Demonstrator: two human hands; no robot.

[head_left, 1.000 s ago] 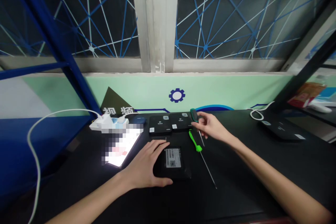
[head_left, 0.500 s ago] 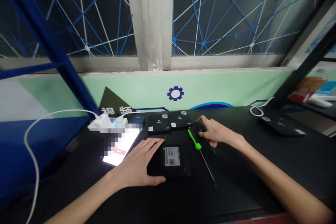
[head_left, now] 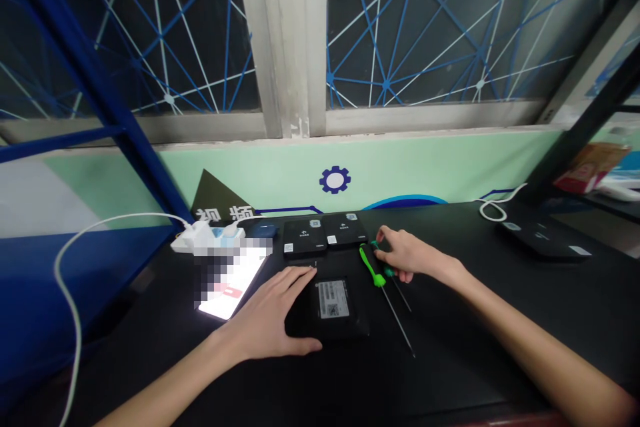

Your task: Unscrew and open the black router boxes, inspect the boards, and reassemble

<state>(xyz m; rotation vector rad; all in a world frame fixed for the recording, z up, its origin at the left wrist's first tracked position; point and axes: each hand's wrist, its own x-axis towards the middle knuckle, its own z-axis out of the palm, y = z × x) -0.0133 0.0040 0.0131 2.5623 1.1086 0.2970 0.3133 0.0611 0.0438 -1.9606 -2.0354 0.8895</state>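
Observation:
My left hand (head_left: 270,313) rests with thumb and fingers spread at the left side of a flat black box (head_left: 357,323), which lies with a white printed label (head_left: 333,299) facing up. A tiny pale piece (head_left: 315,264), perhaps a screw, is by its fingertips. My right hand (head_left: 403,252) pinches the handle of a dark green screwdriver (head_left: 389,271), its shaft slanting down to the table. Just left of it lies a longer screwdriver with a bright green and black handle (head_left: 371,265). Part of the dark green handle is hidden by my fingers.
Two black boxes (head_left: 305,237) stand side by side at the back. A lit phone (head_left: 237,287) lies left, by a power strip (head_left: 180,243) with white plugs and a cable (head_left: 70,293). Another black device (head_left: 543,240) and a white cable (head_left: 493,212) are at the right.
My right hand has lowered the dark green screwdriver beside the bright green one, and more of its handle shows. The left hand keeps its place at the box. The view has shifted slightly.

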